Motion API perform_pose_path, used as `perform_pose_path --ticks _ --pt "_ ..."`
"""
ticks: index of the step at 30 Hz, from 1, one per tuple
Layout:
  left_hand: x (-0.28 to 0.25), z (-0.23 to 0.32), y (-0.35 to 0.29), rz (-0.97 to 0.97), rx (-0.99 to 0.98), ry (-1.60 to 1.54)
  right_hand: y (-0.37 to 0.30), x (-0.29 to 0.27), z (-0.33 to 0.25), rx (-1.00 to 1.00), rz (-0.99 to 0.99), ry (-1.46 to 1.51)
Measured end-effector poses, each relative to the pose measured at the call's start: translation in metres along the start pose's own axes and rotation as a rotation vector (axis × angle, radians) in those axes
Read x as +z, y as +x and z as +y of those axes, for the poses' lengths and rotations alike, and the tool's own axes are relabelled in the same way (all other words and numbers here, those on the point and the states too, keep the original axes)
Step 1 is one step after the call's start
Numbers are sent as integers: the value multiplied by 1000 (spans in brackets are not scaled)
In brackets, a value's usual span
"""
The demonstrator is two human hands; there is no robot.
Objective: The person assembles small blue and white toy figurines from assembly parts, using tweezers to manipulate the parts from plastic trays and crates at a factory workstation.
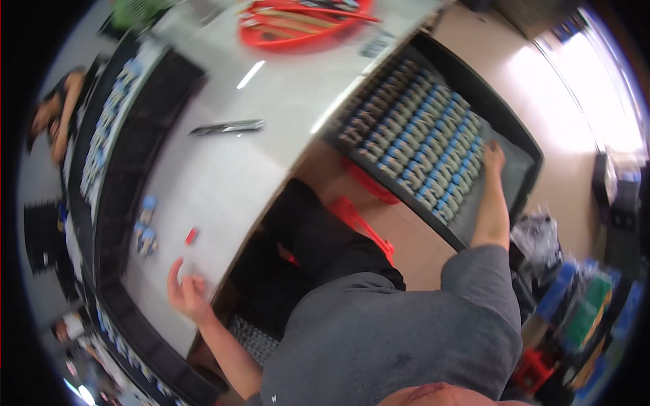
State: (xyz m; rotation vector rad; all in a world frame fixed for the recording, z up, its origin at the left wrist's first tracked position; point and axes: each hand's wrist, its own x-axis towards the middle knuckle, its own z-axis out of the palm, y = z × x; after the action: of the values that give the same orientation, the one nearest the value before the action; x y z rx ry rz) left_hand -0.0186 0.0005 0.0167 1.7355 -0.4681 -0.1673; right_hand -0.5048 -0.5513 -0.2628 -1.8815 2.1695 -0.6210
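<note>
The right grip (494, 157) is resting at the edge of the packed rows of blue and grey parts (426, 139) in a black tray (520, 177); its fingertips are blending into the last row, so I cannot tell whether they are pinching anything. The rows are lying to the left of this grip, and bare tray floor is showing on its other side, probably because the parts are being kept tight and orderly. The left grip (188, 294) is hanging near the edge of the desk (223, 183), its fingers spread and seemingly holding nothing. Just beyond its fingertips a small red piece (191, 236) is lying, and a few loose parts (145, 233) are sitting farther left, presumably within easy reach. Well beyond that grip, a slim dark tool (227, 127) is lying apart, perhaps leaving working room.
</note>
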Motion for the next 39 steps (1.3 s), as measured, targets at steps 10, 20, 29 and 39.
perform_pose_path --ticks 10,20,29,39 --pt "8 4 6 27 -140 -271 -153 -138 -305 -658 -161 1067" --pt "-9 -12 8 -51 -161 -504 -436 -143 -576 -1816 -760 854" --pt "-14 -25 11 -96 -136 -660 -482 -97 -608 -1940 -577 620" --pt "-19 -28 18 177 -8 -1007 -482 -147 -520 -369 -1694 1214"
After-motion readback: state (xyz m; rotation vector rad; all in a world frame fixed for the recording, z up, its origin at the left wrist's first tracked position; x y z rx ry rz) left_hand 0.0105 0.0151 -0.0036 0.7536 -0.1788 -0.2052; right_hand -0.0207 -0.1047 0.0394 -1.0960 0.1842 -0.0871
